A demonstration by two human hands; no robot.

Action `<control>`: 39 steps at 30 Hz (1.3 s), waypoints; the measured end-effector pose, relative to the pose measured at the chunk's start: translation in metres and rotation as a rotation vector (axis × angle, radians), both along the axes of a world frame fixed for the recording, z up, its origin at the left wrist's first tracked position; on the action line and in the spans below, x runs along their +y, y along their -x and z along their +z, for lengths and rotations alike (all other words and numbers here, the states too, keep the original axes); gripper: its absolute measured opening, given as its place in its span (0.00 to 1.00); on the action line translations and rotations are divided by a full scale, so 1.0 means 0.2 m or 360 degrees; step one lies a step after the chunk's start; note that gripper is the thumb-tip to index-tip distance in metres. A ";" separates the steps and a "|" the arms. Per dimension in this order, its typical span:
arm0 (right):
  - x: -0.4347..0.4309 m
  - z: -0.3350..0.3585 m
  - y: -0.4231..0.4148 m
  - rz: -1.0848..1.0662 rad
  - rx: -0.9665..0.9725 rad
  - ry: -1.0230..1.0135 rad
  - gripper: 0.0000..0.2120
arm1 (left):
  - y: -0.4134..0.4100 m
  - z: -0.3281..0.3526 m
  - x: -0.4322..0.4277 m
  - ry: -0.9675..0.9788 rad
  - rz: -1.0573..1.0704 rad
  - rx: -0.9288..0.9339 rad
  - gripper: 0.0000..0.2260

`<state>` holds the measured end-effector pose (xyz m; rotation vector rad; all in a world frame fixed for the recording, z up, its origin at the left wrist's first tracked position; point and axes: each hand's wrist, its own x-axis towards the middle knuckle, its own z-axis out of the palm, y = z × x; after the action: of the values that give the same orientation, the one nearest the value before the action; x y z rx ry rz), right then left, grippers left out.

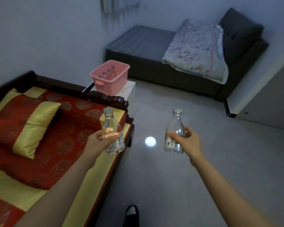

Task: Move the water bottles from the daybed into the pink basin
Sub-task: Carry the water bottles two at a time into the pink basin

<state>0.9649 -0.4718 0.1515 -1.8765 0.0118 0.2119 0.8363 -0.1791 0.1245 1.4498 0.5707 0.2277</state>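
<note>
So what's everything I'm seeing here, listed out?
Daybed: one, dark wood, red-and-gold cushion, left.
Pillow: one, gold and red, on daybed.
Pink basin: one, pink, on the white stand past the daybed's end.
Bottles in basin: four caps visible, clear, upright inside.
Sofa: one, dark grey, far wall.
Quilt: one, pale floral, on sofa.
Shoe: one, dark, bottom edge.
Left grip: holds one clear water bottle by the daybed's corner.
Right grip: holds a second bottle above the grey floor.

Two clear, capped water bottles hang nearly upright: the left bottle (113,133), gripped by the left hand (100,140), is over the red-and-gold daybed (64,141) edge, and the right bottle (174,133), at its 3 o'clock, is gripped by the right hand (186,140). At 12 o'clock from the left bottle, beyond the daybed's end rail, the pink basin (107,89) holds four standing bottles (108,73).
</note>
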 end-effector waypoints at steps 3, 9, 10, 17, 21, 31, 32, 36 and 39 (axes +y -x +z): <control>-0.02 -0.01 -0.29 -0.0035 -0.0017 0.0019 0.25 | -0.32 -0.01 0.00 -0.0003 -0.0042 -0.0020 0.20; 0.03 0.04 -0.94 -0.0062 -0.0038 0.0056 0.31 | -0.99 0.04 0.08 0.0024 -0.0025 -0.0029 0.22; 0.04 0.05 -1.05 -0.0053 -0.0037 0.0061 0.32 | -1.08 0.06 0.10 0.0022 -0.0016 -0.0033 0.21; 0.06 0.09 -1.78 0.0023 -0.0009 0.0019 0.34 | -1.78 0.15 0.18 0.0020 0.0102 -0.0058 0.22; 0.12 0.09 -2.25 0.0163 -0.0029 0.0013 0.34 | -2.17 0.14 0.18 0.0019 0.0268 -0.0091 0.20; 0.56 0.18 -3.22 0.0578 -0.0019 0.0016 0.22 | -2.83 0.09 0.36 -0.0056 0.0689 -0.0046 0.19; 0.62 0.17 -3.30 0.0623 -0.0018 0.0002 0.22 | -2.88 0.09 0.40 -0.0069 0.0721 -0.0036 0.19; 0.95 0.12 -3.56 0.0773 -0.0004 -0.0016 0.22 | -3.05 0.06 0.62 -0.0103 0.0838 0.0007 0.20; 1.23 0.07 -3.73 0.0907 -0.0059 0.0045 0.23 | -3.19 0.00 0.85 -0.0131 0.0885 0.0015 0.23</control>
<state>1.7116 -0.2250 0.1660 -1.8735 -0.5521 0.5675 1.4739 -0.0088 0.1244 1.3448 0.9759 0.6877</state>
